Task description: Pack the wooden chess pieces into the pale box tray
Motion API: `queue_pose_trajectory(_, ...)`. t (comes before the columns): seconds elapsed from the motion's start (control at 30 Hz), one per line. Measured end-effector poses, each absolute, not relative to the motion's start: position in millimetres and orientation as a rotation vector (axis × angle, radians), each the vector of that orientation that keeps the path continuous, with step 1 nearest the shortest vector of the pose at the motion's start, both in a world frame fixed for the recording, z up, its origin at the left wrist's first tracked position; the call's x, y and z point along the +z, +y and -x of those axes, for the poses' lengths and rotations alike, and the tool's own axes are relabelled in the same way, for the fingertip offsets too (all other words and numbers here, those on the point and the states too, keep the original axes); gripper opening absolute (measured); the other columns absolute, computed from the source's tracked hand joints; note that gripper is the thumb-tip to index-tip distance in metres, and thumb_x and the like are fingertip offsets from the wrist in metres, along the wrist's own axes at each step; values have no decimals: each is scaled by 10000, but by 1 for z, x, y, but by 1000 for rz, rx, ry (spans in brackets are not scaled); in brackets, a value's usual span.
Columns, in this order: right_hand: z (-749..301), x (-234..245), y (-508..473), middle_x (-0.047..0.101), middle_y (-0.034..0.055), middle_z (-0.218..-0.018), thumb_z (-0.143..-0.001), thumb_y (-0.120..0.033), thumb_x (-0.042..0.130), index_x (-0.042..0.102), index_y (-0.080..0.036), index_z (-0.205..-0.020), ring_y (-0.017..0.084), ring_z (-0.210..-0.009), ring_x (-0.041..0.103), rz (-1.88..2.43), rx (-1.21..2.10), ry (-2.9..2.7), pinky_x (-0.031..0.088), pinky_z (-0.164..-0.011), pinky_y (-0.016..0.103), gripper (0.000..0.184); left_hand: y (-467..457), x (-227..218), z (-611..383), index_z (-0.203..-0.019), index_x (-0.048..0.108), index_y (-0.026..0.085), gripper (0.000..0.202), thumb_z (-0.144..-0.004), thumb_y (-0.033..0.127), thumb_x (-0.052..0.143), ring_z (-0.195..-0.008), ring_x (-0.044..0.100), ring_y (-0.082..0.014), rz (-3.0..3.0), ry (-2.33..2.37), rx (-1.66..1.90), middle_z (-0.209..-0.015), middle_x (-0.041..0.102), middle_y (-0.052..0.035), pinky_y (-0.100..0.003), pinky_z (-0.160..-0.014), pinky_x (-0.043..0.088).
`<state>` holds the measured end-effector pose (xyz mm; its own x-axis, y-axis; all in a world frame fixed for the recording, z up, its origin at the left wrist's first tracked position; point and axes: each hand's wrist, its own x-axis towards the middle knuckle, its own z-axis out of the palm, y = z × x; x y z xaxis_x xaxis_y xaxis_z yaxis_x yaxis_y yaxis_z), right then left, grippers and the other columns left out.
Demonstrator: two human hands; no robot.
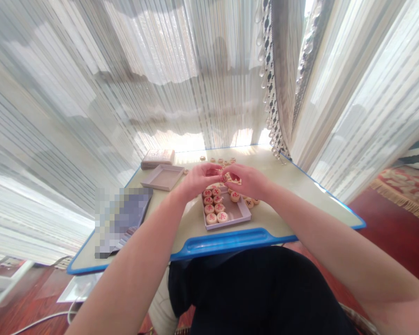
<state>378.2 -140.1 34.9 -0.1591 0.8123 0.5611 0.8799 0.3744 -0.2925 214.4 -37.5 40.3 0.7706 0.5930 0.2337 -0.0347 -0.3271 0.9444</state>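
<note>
My left hand (201,177) and my right hand (245,180) meet above the far end of a shallow box (235,211). Their fingertips close around a small round Chinese chess piece (224,178), partly covered by the fingers. Inside the box, pieces with red characters (218,209) stand in two columns along the left side, characters up. Another red-marked piece (235,197) sits at the box's right side, below my right hand. Pieces with dark characters (249,203) lie on the table just right of the box, partly behind my right wrist.
More loose pieces (223,161) lie scattered beyond my hands on the blue-edged table (317,200). To the left are an open box lid (164,177), a closed box (158,158) and a dark, partly blurred flat object (139,209). Curtains (195,93) hang behind the table.
</note>
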Motion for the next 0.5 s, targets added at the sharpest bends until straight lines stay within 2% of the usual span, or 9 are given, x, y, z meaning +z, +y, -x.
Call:
queue_pose_trajectory(0.2, -376, 36, -142, 545, -5, -699, -776, -271, 571, 623, -187, -959, 111, -622, 471, 1476, -74, -1964, 359, -612, 224, 207, -41, 47, -212, -978, 669, 114, 429, -640, 367, 745, -866, 649, -205, -1886, 493, 634, -937, 704, -100, -348, -805, 519)
queue_pose_trajectory(0.3, -375, 38, -144, 487, -35, -607, -764, -301, 589, 640, -190, -950, 96, -558, 431, 1497, -50, -1930, 328, -564, 212, 222, -40, 49, -210, -965, 680, 123, 408, -709, 441, 666, -801, 649, -187, -1972, 529, 635, -888, 709, -87, -319, -751, 520)
queue_pose_trajectory(0.4, -377, 40, -144, 456, -44, -569, -750, -320, 602, 647, -171, -931, 91, -537, 408, 1532, -70, -1867, 321, -555, 215, 238, -33, 46, -206, -896, 680, 130, 397, -803, 484, 524, -726, 637, -172, -2163, 698, 776, -807, 702, -70, -294, -693, 502)
queue_pose_trajectory(0.5, -383, 40, -142, 446, -47, -552, -740, -351, 612, 653, -153, -908, 90, -527, 397, 1562, -99, -1796, 321, -552, 222, 263, -27, 43, -202, -804, 674, 155, 349, -842, 428, 461, -759, 622, -191, -2542, 926, 936, -769, 690, -66, -305, -732, 470)
